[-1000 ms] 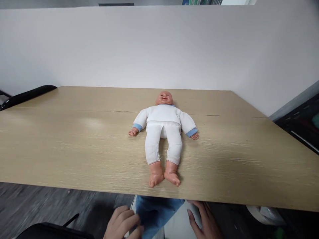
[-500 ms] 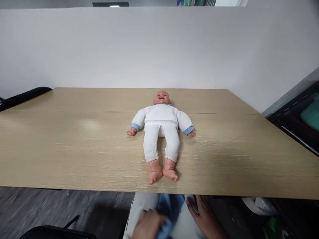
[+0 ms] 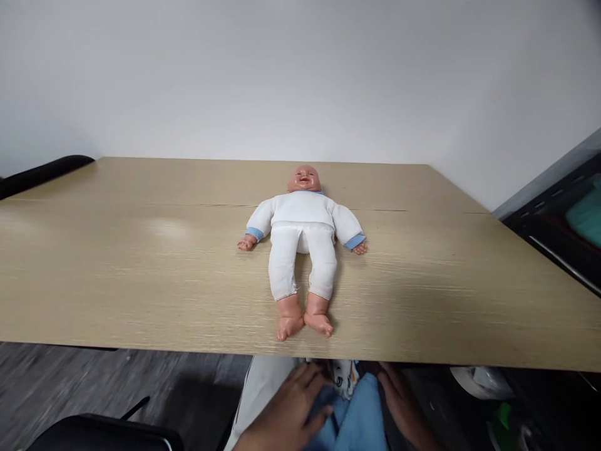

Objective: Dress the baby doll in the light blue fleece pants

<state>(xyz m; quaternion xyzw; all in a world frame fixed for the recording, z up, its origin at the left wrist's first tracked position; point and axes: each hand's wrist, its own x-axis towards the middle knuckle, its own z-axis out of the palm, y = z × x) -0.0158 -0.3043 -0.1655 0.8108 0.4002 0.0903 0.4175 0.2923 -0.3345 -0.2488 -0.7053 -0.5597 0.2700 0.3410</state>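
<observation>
A baby doll (image 3: 303, 241) in a white suit with blue cuffs lies on its back on the wooden table (image 3: 141, 269), feet toward me. Below the table's near edge, both my hands are on a blue cloth (image 3: 359, 419) on my lap. My left hand (image 3: 286, 413) lies on the cloth's left side with its fingers curled into the fabric. My right hand (image 3: 404, 407) rests at the cloth's right edge, fingers partly hidden under the table. A patterned white piece (image 3: 345, 376) shows just above the blue cloth.
A white partition wall (image 3: 300, 75) stands behind the table. A black chair back (image 3: 42, 172) shows at the far left and another black chair (image 3: 98, 435) at the bottom left. Dark shelving (image 3: 563, 225) stands at the right. A white object (image 3: 481, 382) lies on the floor.
The view has tilted down slightly. My left hand has moved right onto the blue cloth, and the cloth has shifted and spread on my lap, with a patterned piece showing.
</observation>
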